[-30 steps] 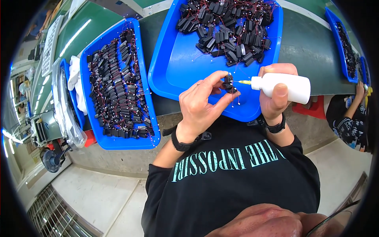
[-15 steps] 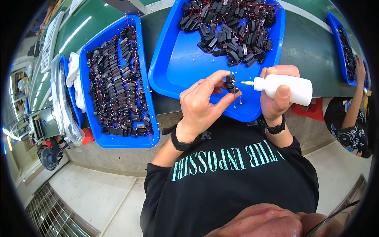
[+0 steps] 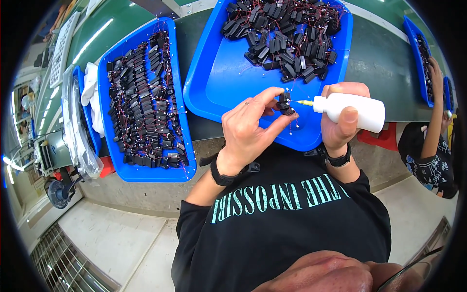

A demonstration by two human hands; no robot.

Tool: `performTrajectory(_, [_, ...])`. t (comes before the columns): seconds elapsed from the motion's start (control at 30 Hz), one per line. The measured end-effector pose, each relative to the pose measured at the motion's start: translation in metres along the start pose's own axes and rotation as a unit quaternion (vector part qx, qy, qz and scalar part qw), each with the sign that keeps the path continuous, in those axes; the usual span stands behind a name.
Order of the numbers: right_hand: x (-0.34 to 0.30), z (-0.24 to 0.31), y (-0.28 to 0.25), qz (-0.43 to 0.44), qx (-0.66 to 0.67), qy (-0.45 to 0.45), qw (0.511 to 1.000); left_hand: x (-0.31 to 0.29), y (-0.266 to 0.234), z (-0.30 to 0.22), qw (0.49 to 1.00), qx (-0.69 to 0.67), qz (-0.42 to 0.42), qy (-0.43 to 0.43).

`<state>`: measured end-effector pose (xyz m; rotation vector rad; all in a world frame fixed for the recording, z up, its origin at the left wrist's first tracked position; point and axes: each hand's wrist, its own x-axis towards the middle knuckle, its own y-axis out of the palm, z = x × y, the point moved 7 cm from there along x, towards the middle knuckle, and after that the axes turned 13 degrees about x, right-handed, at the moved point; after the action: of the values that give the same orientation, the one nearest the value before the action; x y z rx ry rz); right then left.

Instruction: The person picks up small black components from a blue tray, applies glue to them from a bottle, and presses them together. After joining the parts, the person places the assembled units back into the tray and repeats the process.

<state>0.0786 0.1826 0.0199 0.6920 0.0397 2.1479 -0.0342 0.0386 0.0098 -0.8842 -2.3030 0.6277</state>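
Note:
Between thumb and fingers of my left hand [image 3: 250,124] is a small black block-shaped part [image 3: 284,103] with thin red wires and tiny white ends. My right hand [image 3: 343,119] is wrapped round a white squeeze bottle [image 3: 357,111]. The bottle lies nearly level, and its thin needle tip with a yellow base [image 3: 305,102] points left at the black part. Whether the needle touches the part is too fine to tell. Both hands are over the near edge of a blue tray [image 3: 228,92], which holds a loose heap of similar black parts [image 3: 287,39] at its far side.
Left of me, another blue tray [image 3: 187,146] holds black wired parts in neat rows. Beyond it lie clear plastic bags [image 3: 82,141] and a white cloth [image 3: 91,87]. A small fan [image 3: 59,193] stands at far left. On the right, a co-worker's arm [image 3: 433,117] reaches into a blue tray [image 3: 411,29].
My hands, the bottle and the black part stay almost still. At the right, the co-worker's arm has shifted slightly left and farther over the tray.

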Motion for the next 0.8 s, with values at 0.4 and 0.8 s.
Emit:
performTrajectory(0.4, [0.004,-0.003,-0.007,-0.071,0.112,-0.004,0.991,0.005,-0.008,0.003,1.000,-0.018,-0.018,-0.015])
performTrajectory(0.8, [0.004,-0.027,-0.033,-0.132,0.118,0.077,0.981,-0.061,-0.172,0.002,0.987,0.088,-0.031,-0.131])
